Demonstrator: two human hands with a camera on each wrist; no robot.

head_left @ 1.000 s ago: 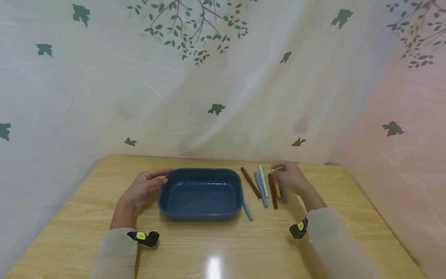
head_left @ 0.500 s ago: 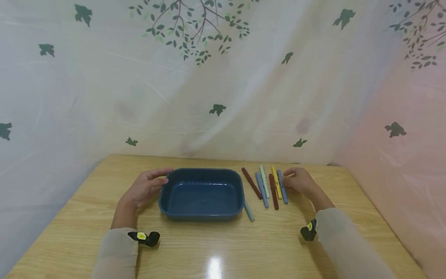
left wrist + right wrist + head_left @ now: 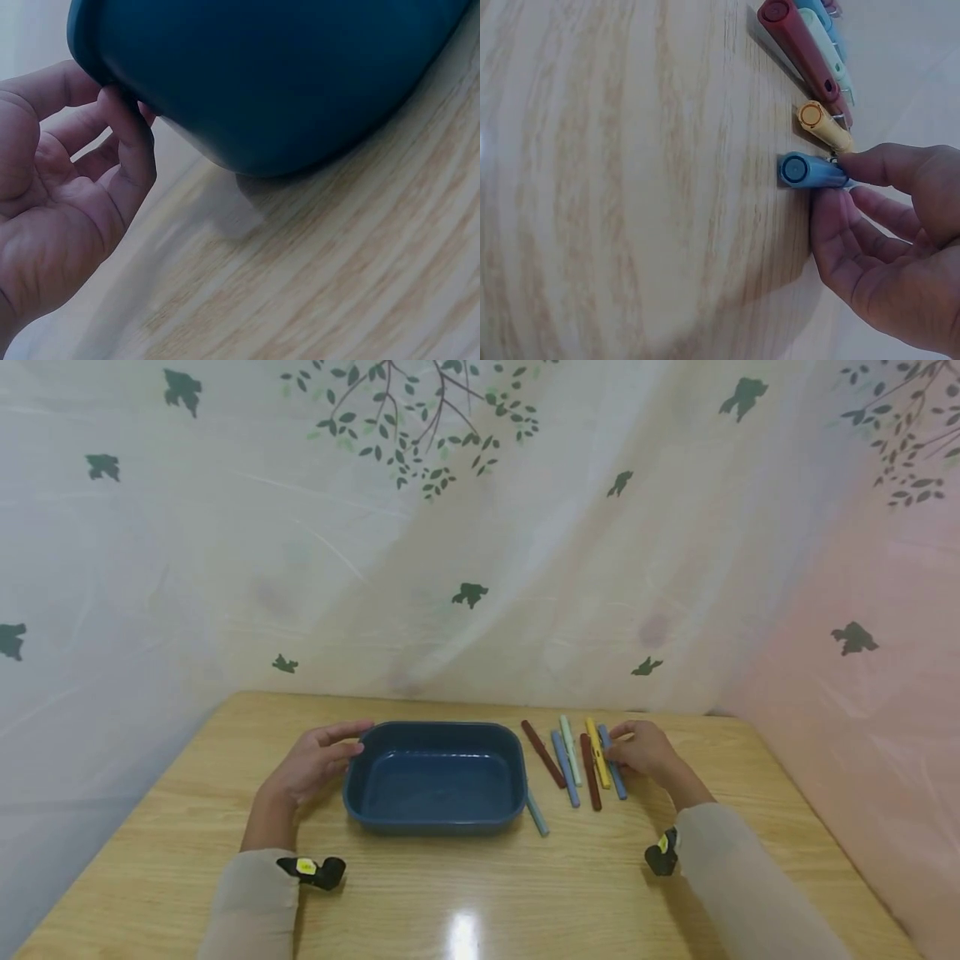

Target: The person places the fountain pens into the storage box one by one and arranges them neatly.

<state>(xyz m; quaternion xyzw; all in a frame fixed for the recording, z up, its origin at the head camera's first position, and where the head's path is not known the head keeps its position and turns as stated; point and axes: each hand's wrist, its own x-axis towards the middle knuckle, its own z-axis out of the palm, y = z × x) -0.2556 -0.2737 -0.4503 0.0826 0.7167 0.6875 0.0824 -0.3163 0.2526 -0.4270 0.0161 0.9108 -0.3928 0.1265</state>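
Observation:
A dark blue rectangular dish sits on the wooden table. My left hand holds its rim at the back left corner. In the left wrist view, bent fingers meet the underside of the lip. On the right, my right hand pinches a blue pen between thumb and fingertips. That pen lies at the right end of a loose row, beside a yellow pen. Left of it are a dark red pen, a pale green pen, another blue pen and a second dark red pen.
A grey-green pen lies against the dish's right side, partly hidden by it. Behind the table hangs a pale cloth printed with leaves and birds. Each wrist wears a small black camera.
The right hand has let go of the yellow pen, moved slightly right and taken the blue pen beside it. The blue pen's near end has shifted a little right. The left hand stays put.

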